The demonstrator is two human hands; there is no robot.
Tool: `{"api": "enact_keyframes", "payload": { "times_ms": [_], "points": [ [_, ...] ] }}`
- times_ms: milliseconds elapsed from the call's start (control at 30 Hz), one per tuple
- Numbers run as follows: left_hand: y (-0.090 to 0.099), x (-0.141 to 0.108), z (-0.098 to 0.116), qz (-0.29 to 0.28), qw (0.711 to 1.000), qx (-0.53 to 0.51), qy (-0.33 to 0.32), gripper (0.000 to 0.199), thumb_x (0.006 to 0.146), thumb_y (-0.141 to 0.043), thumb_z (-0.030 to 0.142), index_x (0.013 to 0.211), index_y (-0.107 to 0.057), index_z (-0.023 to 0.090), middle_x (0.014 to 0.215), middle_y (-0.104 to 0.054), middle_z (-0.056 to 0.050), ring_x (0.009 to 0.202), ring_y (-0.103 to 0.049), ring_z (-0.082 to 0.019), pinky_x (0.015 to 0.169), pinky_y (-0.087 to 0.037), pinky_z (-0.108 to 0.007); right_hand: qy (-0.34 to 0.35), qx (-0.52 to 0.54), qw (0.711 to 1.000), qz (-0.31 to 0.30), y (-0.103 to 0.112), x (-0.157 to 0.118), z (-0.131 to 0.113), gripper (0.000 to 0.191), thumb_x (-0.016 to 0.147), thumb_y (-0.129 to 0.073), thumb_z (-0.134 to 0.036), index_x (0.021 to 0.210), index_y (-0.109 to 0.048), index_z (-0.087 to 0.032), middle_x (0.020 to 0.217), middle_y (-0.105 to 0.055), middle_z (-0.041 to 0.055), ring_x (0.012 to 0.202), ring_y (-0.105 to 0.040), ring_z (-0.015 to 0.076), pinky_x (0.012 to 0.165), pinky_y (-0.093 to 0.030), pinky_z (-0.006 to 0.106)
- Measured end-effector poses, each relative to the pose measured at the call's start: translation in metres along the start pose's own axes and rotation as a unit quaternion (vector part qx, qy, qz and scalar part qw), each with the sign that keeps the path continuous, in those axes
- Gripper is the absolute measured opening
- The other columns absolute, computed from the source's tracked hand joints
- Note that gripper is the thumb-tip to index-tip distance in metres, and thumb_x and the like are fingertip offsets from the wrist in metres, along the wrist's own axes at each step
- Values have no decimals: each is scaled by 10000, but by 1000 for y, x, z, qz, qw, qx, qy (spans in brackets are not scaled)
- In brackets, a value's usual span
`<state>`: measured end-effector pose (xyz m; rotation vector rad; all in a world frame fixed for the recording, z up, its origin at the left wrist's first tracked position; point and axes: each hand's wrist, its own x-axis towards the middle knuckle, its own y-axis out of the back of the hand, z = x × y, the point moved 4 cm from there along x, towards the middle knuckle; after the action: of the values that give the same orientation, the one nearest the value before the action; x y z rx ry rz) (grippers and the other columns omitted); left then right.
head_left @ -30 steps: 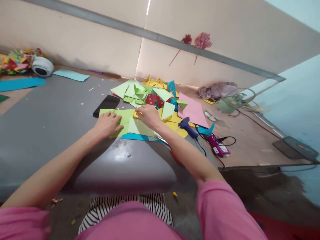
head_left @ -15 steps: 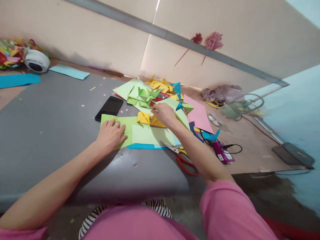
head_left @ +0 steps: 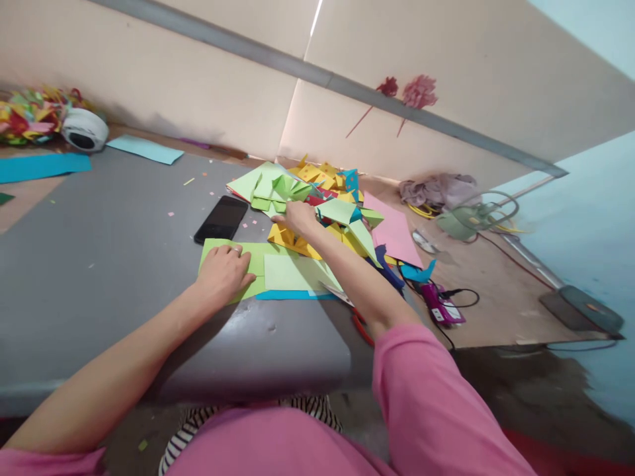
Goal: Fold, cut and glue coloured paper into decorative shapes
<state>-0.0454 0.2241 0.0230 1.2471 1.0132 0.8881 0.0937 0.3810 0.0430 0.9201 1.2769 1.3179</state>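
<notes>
My left hand (head_left: 225,272) lies with its fingers flat on a lime-green sheet of paper (head_left: 258,250) in front of me. My right hand (head_left: 299,219) reaches over the paper pile, its fingers bent down and together; their tips are partly hidden, and what they grip cannot be made out. Just below it sit yellow folded paper pieces (head_left: 280,235). Light green folded pieces (head_left: 270,197) lie beyond its fingertips. A pale green sheet (head_left: 288,272) overlaps the lime one, with a blue strip (head_left: 285,295) beneath. Scissors (head_left: 364,328) are partly covered by my right forearm.
A black phone (head_left: 221,219) lies beyond my left hand. Pink paper (head_left: 394,228), a purple power strip (head_left: 443,305) and cables are at right. Farther right stands a green device (head_left: 459,221). A white round device (head_left: 85,129) and blue paper (head_left: 44,167) are at far left.
My right hand has moved left over the pile, and the yellow folded pieces near it have shifted slightly left. My left hand stays on the lime-green paper. The view has turned slightly.
</notes>
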Motion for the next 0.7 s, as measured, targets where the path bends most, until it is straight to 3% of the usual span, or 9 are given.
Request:
{"api": "enact_keyframes", "payload": {
  "times_ms": [133, 233, 400, 500, 700],
  "points": [
    [-1, 0, -1, 1, 1000, -6, 3, 384, 973, -497, 387, 1156, -685, 107, 1195, -692, -206, 1116, -644, -365, 911, -463, -424, 2, 7, 1000, 5, -2, 6, -7, 588, 946, -624, -467, 1398, -512, -107, 1265, -689, 248, 1184, -666, 332, 921, -529, 396],
    [-2, 0, -1, -1, 1000, 0, 4, 381, 978, -488, 390, 1157, -687, 119, 1201, -694, -197, 1108, -646, -359, 894, -465, -410, 5, 8, 1000, -9, -9, 6, -8, 501, 929, -642, -459, 1258, -635, -81, 1194, -710, 272, 1146, -683, 349, 893, -541, 390],
    [-1, 0, -1, -7, 1000, 5, 0, 394, 987, -469, 396, 1165, -682, 116, 1191, -693, -195, 1101, -652, -355, 883, -473, -403, 42, 18, 999, 1, -12, 2, -10, 305, 887, -675, -297, 1105, -727, -90, 1093, -742, 256, 1134, -682, 345, 923, -518, 412],
    [-1, 0, -1, -2, 1000, -2, -1, 398, 981, -477, 394, 1164, -682, 107, 1192, -689, -201, 1100, -655, -357, 882, -478, -407, 53, 32, 998, 13, -5, 3, -3, 266, 856, -682, -271, 1061, -750, -114, 1060, -756, 234, 1085, -691, 335, 885, -512, 393],
    [-2, 0, -2, 27, 999, -18, 6, 344, 955, -522, 395, 1114, -704, 150, 1160, -703, -182, 1077, -666, -342, 875, -489, -400, 70, 89, 991, 66, 31, 7, 26, 241, 924, -589, -326, 1036, -723, -159, 1061, -745, 73, 1000, -665, 220, 807, -483, 286]
  ]
}}
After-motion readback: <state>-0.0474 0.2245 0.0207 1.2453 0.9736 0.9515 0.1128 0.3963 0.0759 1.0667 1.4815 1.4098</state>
